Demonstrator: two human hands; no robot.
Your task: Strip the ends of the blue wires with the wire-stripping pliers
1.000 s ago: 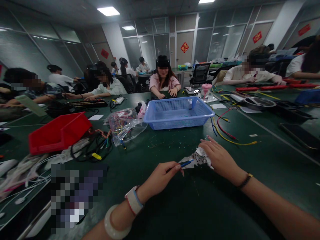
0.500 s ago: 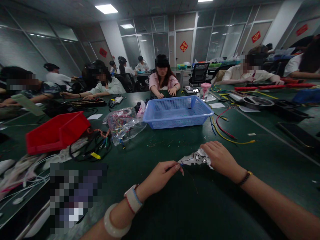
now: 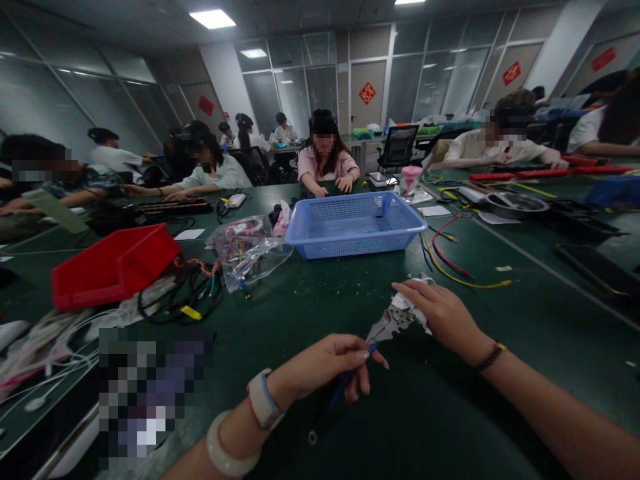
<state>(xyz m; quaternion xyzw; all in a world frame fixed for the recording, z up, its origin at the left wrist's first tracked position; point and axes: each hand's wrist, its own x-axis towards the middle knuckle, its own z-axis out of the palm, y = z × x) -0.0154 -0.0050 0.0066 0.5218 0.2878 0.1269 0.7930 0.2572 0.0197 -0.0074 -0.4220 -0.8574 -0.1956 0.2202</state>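
Note:
My left hand (image 3: 345, 360) pinches a blue wire (image 3: 340, 389) between thumb and finger. One end of the wire slants down past my fingers to a ring terminal (image 3: 313, 437); its other end meets the tip of the wire strippers (image 3: 387, 327). My right hand (image 3: 440, 310) is wrapped round the strippers' handles, which are covered with something white. The silvery jaws point down and left toward my left fingertips. Whether the jaws are closed on the wire, I cannot tell.
Ahead stands a blue plastic basket (image 3: 355, 248). Left of it lie a clear bag of wires (image 3: 250, 250), black cables and a red bin (image 3: 110, 270). Yellow and red cables (image 3: 463, 270) lie to the right, a phone (image 3: 597, 270) farther right. Green bits are scattered on the table.
My left hand has turned and moved slightly down and right, bringing the blue wire and its ring end into sight. The strippers now tilt more steeply, and my right hand's fingers have straightened somewhat.

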